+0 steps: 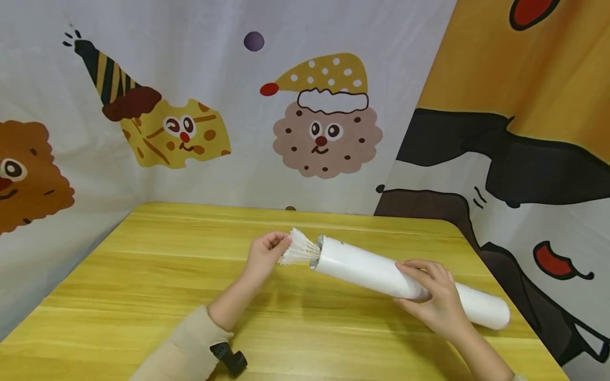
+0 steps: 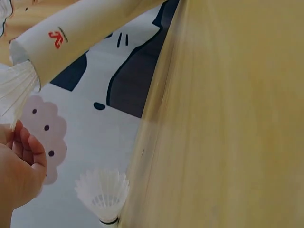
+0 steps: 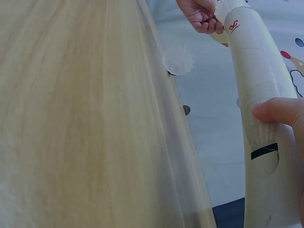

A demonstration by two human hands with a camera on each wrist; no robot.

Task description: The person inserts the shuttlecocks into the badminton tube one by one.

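Note:
In the head view, my left hand [image 1: 265, 257] pinches the feather skirt of a white shuttlecock [image 1: 300, 248] at its wide end. The shuttlecock's narrow end sits inside the open mouth of a long white shuttlecock tube [image 1: 362, 264]. My right hand [image 1: 436, 296] grips the tube around its middle, thumb on one side and fingers on the other. The tube slants, with its mouth at the left and its far end toward the lower right. In the right wrist view, the thumb [image 3: 273, 110] lies over a shuttlecock picture on the tube.
Another shuttlecock [image 2: 102, 192] shows by the table's edge in the left wrist view, feathers up. The wooden table [image 1: 143, 296] runs back to a cartoon-printed curtain [image 1: 214, 63]. A black strap device [image 1: 230, 359] is at the left sleeve.

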